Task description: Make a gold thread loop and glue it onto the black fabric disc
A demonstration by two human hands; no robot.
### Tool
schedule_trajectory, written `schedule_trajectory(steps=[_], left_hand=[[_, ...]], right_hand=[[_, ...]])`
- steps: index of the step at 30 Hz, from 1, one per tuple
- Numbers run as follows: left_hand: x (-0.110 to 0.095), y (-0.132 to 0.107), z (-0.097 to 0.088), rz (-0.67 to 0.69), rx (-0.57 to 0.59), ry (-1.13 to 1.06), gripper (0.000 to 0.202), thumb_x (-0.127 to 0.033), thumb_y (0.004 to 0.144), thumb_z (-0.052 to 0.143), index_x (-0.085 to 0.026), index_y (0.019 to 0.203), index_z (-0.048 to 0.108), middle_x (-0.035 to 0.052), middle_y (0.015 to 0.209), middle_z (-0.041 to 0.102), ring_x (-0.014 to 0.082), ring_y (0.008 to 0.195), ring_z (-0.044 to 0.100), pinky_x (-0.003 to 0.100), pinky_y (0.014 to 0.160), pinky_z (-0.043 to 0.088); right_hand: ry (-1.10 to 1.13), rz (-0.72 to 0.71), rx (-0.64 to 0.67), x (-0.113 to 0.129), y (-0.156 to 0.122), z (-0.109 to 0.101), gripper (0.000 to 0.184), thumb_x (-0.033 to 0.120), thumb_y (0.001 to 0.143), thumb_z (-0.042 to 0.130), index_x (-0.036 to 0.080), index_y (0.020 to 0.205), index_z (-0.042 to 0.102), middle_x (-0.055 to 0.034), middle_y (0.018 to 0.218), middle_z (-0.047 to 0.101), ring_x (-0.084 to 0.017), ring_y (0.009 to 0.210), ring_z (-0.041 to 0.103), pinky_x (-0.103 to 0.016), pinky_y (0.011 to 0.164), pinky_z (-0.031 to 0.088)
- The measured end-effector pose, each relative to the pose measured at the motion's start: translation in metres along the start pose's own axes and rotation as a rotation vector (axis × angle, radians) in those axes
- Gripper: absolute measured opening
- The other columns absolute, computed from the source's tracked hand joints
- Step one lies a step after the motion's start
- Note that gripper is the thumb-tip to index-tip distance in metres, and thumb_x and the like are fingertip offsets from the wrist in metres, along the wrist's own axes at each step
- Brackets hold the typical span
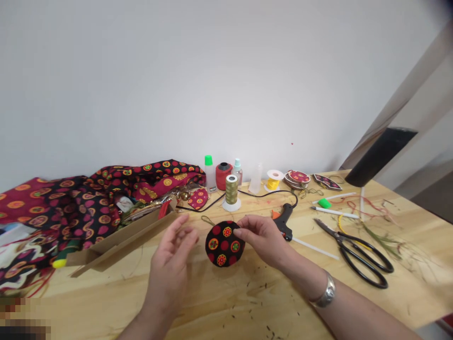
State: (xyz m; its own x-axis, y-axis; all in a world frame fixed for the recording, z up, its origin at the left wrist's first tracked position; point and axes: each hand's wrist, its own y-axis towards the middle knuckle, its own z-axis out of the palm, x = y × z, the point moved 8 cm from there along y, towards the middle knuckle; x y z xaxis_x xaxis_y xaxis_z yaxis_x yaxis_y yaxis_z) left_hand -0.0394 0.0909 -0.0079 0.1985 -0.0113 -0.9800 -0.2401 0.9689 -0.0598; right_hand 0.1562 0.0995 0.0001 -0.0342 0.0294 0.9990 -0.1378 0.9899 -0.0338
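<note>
A round, fabric-covered disc (224, 245), black with red, orange and green flower motifs, is upright before me. My right hand (260, 236) pinches its upper right edge between thumb and fingers. A small loop of olive cord (207, 219) shows at the disc's top left. To the left of the disc, apart from it, my left hand (175, 252) is raised with fingers loosely curled and thumb away from them, nothing in it. Just behind the right hand lies a black glue gun (286, 222), partly covered by that hand.
Patterned cloth (106, 189) and a cardboard box (123, 241) lie left. Along the wall stand an olive thread spool (231, 191), a red thread cone (223, 177), bottles (209, 174) and a yellow spool (273, 181). Black-handled scissors (357, 252) and a white pen (334, 212) lie right.
</note>
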Motion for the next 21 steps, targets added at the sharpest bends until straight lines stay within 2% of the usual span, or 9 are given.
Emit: schedule_trajectory(steps=[2, 4, 8, 15, 21], left_hand=[[0.009, -0.003, 0.012, -0.125, 0.119, -0.056, 0.041, -0.037, 0.072, 0.068, -0.022, 0.11, 0.062, 0.0056, 0.106, 0.067, 0.0206, 0.096, 0.061, 0.032, 0.082, 0.048], [0.018, -0.009, 0.023, -0.229, 0.239, -0.042, 0.038, -0.034, 0.069, 0.071, -0.019, 0.104, 0.065, 0.0067, 0.101, 0.07, 0.0211, 0.091, 0.063, 0.03, 0.078, 0.05], [0.027, -0.015, 0.034, -0.277, 0.382, 0.028, 0.034, -0.027, 0.063, 0.076, -0.018, 0.095, 0.071, 0.0056, 0.094, 0.074, 0.0205, 0.087, 0.065, 0.028, 0.079, 0.05], [0.022, -0.017, 0.039, -0.242, 0.434, 0.122, 0.027, -0.028, 0.064, 0.075, -0.02, 0.089, 0.075, 0.0025, 0.082, 0.075, 0.0187, 0.078, 0.066, 0.025, 0.073, 0.05], [0.024, -0.023, 0.041, -0.251, 0.46, 0.186, 0.022, -0.029, 0.063, 0.075, -0.018, 0.082, 0.076, 0.0037, 0.078, 0.075, 0.0185, 0.071, 0.064, 0.025, 0.068, 0.05]], right_hand=[[-0.025, -0.013, 0.011, 0.0, 0.0, 0.002, 0.016, 0.031, 0.071, 0.064, 0.015, 0.07, 0.062, 0.0007, 0.065, 0.062, -0.011, 0.059, 0.053, -0.025, 0.059, 0.044], [-0.054, -0.027, 0.023, 0.0, -0.001, 0.003, 0.016, 0.031, 0.072, 0.064, 0.015, 0.072, 0.063, -0.0003, 0.067, 0.064, -0.012, 0.061, 0.054, -0.026, 0.061, 0.045], [-0.085, -0.029, 0.031, 0.0, -0.002, 0.004, 0.016, 0.031, 0.073, 0.062, 0.015, 0.073, 0.063, -0.0011, 0.069, 0.063, -0.012, 0.061, 0.055, -0.026, 0.061, 0.046], [-0.167, -0.055, 0.041, 0.002, -0.004, 0.004, 0.028, 0.039, 0.072, 0.066, 0.016, 0.087, 0.065, -0.0039, 0.081, 0.066, -0.014, 0.068, 0.056, -0.026, 0.061, 0.046], [-0.117, -0.055, -0.032, 0.005, -0.003, 0.0, 0.016, 0.031, 0.072, 0.064, 0.015, 0.07, 0.064, -0.0002, 0.066, 0.062, -0.011, 0.059, 0.052, -0.023, 0.058, 0.043]])
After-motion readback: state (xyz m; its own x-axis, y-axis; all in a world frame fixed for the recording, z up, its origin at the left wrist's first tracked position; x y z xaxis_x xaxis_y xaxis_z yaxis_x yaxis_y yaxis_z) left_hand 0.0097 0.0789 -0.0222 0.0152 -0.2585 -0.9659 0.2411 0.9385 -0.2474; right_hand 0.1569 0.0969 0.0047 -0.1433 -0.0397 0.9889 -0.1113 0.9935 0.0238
